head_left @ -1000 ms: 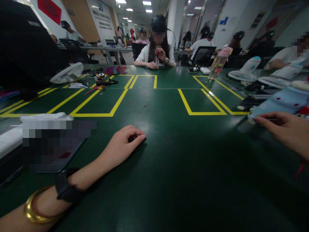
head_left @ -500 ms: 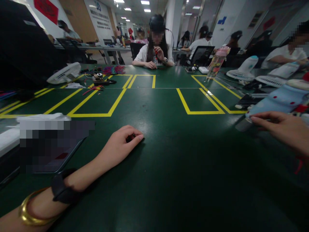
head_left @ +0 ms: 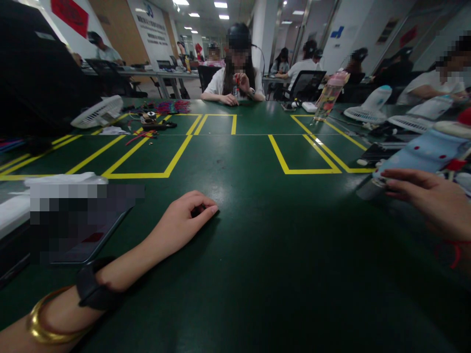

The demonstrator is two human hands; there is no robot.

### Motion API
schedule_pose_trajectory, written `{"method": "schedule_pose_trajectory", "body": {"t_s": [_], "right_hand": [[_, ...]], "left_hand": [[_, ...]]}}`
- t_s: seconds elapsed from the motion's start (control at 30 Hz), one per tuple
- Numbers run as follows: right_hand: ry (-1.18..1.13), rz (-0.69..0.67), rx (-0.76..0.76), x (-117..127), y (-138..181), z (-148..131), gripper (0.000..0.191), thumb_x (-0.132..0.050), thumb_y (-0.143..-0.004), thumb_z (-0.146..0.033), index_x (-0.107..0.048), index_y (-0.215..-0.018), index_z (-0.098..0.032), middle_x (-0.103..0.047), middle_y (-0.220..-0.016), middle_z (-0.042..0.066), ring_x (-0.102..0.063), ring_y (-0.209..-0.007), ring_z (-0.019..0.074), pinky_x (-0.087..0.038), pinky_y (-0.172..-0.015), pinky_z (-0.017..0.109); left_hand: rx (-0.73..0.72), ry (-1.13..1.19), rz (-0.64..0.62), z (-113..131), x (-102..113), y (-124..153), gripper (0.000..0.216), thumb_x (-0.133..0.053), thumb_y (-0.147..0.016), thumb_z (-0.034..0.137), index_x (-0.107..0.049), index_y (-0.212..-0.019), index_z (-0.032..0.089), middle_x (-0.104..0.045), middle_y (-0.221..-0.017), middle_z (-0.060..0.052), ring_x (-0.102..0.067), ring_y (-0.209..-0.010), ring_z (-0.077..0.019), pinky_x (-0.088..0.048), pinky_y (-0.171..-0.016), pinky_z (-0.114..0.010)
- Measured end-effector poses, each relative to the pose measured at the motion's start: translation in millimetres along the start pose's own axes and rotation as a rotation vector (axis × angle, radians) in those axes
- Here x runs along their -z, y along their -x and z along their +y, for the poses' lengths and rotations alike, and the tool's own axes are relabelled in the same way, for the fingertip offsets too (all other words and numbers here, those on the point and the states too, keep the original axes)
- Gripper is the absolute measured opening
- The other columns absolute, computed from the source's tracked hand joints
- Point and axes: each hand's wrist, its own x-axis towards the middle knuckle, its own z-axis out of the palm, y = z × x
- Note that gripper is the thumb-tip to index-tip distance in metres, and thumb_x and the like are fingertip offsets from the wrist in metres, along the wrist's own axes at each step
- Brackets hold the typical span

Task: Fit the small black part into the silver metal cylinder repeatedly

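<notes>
My left hand (head_left: 189, 215) rests on the green tabletop (head_left: 275, 255), fingers curled in and thumb tip against the index finger. Nothing shows in its grip; the inside of the palm is in shadow. At the right, my right hand (head_left: 430, 201) has its fingertips and thumb at a short grey metallic cylinder (head_left: 370, 188). Directly behind the cylinder is a pale blue bottle (head_left: 415, 149) with red and white dots. Whether the cylinder is part of that bottle I cannot tell. The other fingers of the right hand are partly hidden.
A dark tablet-like device (head_left: 99, 240) lies left of my forearm. Yellow tape lines (head_left: 136, 175) mark the table. Further off are a white fan (head_left: 99, 113), loose wires (head_left: 172, 106) and a pink-lidded bottle (head_left: 331, 95). A person (head_left: 237, 73) sits opposite.
My right hand has shifted slightly rightward and turned a little, showing more of the grey cylinder's end. My left hand has stayed put.
</notes>
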Motion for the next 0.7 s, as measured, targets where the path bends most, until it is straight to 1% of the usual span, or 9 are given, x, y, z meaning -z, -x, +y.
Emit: {"method": "schedule_pose_trajectory", "body": {"t_s": [0.07,0.13,0.23,0.33,0.4,0.43,0.5,0.6,0.7], "right_hand": [[0.012,0.014,0.032,0.2,2.2,3.4,0.041,-0.069,-0.068,-0.037,-0.067,-0.107,-0.022,-0.068,-0.102,0.011,-0.063,-0.079,0.0179,-0.045,-0.067,0.033],[0.112,-0.012,0.061,-0.3,1.7,10.3,0.05,-0.074,-0.061,-0.043,-0.066,-0.105,-0.022,-0.068,-0.099,0.011,-0.063,-0.081,0.0196,-0.045,-0.067,0.033],[0.179,-0.017,0.118,-4.5,1.3,18.3,0.053,-0.076,-0.058,-0.042,-0.064,-0.105,-0.022,-0.068,-0.093,0.009,-0.064,-0.08,0.0189,-0.046,-0.067,0.032],[0.062,0.082,0.216,-16.0,13.0,7.9,0.048,-0.075,-0.061,-0.039,-0.061,-0.104,-0.022,-0.067,-0.096,0.007,-0.064,-0.08,0.0163,-0.05,-0.069,0.03],[-0.117,0.068,0.314,-29.2,31.0,-12.7,0.047,-0.074,-0.063,-0.037,-0.058,-0.105,-0.022,-0.066,-0.1,0.007,-0.064,-0.084,0.0155,-0.053,-0.072,0.028],[-0.216,0.007,0.376,-37.6,42.8,-26.2,0.047,-0.074,-0.065,-0.037,-0.057,-0.106,-0.022,-0.065,-0.101,0.007,-0.064,-0.086,0.0157,-0.054,-0.074,0.029],[-0.366,-0.201,0.517,-57.1,69.2,-56.1,0.044,-0.071,-0.069,-0.036,-0.055,-0.107,-0.022,-0.064,-0.105,0.006,-0.064,-0.092,0.0163,-0.056,-0.078,0.031],[-0.43,-0.49,0.714,-87.8,106.0,-96.8,0.037,-0.066,-0.075,-0.033,-0.055,-0.109,-0.021,-0.061,-0.11,0.006,-0.062,-0.096,0.0158,-0.056,-0.082,0.034],[-0.388,-0.583,0.808,-110.1,127.1,-118.7,0.031,-0.062,-0.079,-0.03,-0.056,-0.109,-0.022,-0.06,-0.109,0.005,-0.06,-0.093,0.0144,-0.054,-0.082,0.034]], "left_hand": [[-0.007,-0.003,0.0,0.0,-0.3,0.1,0.024,-0.052,-0.09,0.042,-0.066,-0.091,0.023,-0.06,-0.095,-0.001,-0.058,-0.086,-0.0177,-0.044,-0.073,-0.03],[-0.009,-0.005,0.002,0.5,-0.2,0.1,0.024,-0.052,-0.09,0.042,-0.066,-0.091,0.023,-0.061,-0.094,-0.002,-0.058,-0.086,-0.0177,-0.044,-0.072,-0.03],[-0.004,0.005,0.006,1.6,0.2,0.0,0.024,-0.052,-0.09,0.042,-0.066,-0.091,0.023,-0.061,-0.094,-0.002,-0.058,-0.086,-0.0178,-0.044,-0.072,-0.03],[-0.006,0.016,0.012,1.8,0.0,-0.4,0.024,-0.052,-0.09,0.042,-0.067,-0.09,0.023,-0.061,-0.094,-0.002,-0.058,-0.086,-0.0179,-0.044,-0.073,-0.03],[-0.008,0.017,0.011,1.6,-0.4,-0.8,0.024,-0.052,-0.09,0.042,-0.067,-0.09,0.023,-0.061,-0.094,-0.002,-0.058,-0.086,-0.0181,-0.044,-0.073,-0.03],[-0.009,0.017,0.009,1.5,-0.6,-1.0,0.025,-0.052,-0.09,0.042,-0.067,-0.09,0.023,-0.061,-0.094,-0.002,-0.058,-0.086,-0.0182,-0.044,-0.073,-0.03],[-0.012,0.018,0.007,1.4,-0.8,-1.2,0.025,-0.052,-0.09,0.042,-0.067,-0.091,0.023,-0.061,-0.094,-0.002,-0.058,-0.086,-0.0187,-0.045,-0.073,-0.031],[-0.021,0.019,0.006,0.4,-0.6,-0.7,0.026,-0.051,-0.09,0.043,-0.067,-0.09,0.022,-0.062,-0.095,-0.003,-0.058,-0.086,-0.0197,-0.045,-0.074,-0.032],[-0.032,0.016,0.012,-1.9,-0.2,0.1,0.027,-0.05,-0.09,0.043,-0.067,-0.089,0.022,-0.063,-0.095,-0.003,-0.058,-0.087,-0.0202,-0.045,-0.075,-0.032]]}}
